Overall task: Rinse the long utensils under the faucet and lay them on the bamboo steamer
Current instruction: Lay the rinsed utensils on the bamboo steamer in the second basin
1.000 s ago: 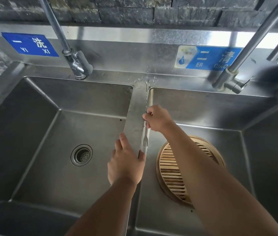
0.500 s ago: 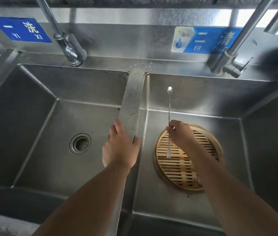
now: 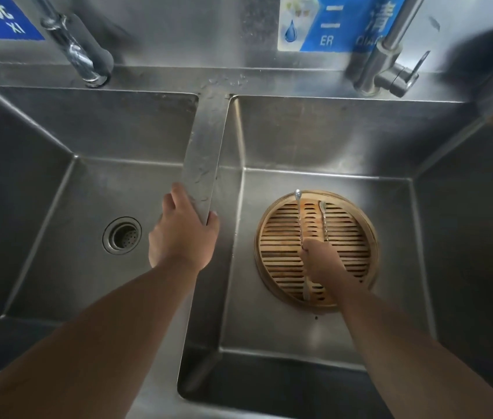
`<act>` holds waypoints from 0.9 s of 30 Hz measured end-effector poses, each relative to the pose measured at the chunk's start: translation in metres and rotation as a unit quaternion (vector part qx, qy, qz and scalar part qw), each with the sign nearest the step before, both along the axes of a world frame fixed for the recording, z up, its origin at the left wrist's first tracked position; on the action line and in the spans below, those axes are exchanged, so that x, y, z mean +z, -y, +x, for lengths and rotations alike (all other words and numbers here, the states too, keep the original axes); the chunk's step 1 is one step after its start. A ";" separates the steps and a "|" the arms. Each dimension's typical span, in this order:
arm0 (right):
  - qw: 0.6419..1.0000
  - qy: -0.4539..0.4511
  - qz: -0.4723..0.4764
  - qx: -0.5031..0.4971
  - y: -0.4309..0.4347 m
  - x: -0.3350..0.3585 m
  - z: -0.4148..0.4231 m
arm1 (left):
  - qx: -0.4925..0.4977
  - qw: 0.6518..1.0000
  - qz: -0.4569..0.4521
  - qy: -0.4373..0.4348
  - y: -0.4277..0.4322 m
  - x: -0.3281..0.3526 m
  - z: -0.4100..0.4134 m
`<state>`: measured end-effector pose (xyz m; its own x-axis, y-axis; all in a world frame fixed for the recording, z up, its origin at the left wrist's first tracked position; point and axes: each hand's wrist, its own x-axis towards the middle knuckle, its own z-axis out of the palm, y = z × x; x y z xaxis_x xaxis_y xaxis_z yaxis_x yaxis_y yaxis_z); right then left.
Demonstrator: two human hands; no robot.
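Observation:
A round bamboo steamer (image 3: 281, 255) lies on the floor of the right sink basin. My right hand (image 3: 321, 261) is low over it, shut on a long thin metal utensil (image 3: 299, 213) whose rounded end reaches the steamer's far rim. A second long metal utensil (image 3: 323, 220) lies on the slats just right of it. The forked end of the held utensil shows below my hand near the steamer's front. My left hand (image 3: 183, 234) rests on the steel divider (image 3: 206, 152) between the two basins, thumb over its right edge.
The left basin has a round drain (image 3: 122, 235). One faucet (image 3: 76, 46) stands behind the left basin and another faucet (image 3: 390, 55) behind the right. Blue signs hang on the steel backsplash. No water is running.
My right hand has carried the long utensil from the divider down into the right basin and lowered it flat onto the steamer. My left hand stayed on the divider.

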<state>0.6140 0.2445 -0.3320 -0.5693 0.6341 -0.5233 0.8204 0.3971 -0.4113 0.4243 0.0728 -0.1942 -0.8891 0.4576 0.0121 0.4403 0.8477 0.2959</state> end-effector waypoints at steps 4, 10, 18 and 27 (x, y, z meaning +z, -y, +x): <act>1.000 0.011 0.013 0.025 0.003 -0.008 0.003 | -0.002 1.000 0.003 -0.007 0.000 -0.002 -0.002; 0.999 0.034 0.010 0.002 0.004 -0.018 0.002 | 0.000 1.000 0.005 -0.003 -0.001 0.000 -0.002; 0.999 0.049 -0.006 0.006 0.008 -0.025 -0.003 | -0.006 1.000 0.008 -0.006 -0.001 0.003 -0.001; 0.997 0.055 -0.043 -0.022 0.006 -0.028 -0.008 | -0.010 1.000 0.014 -0.007 -0.002 0.002 -0.001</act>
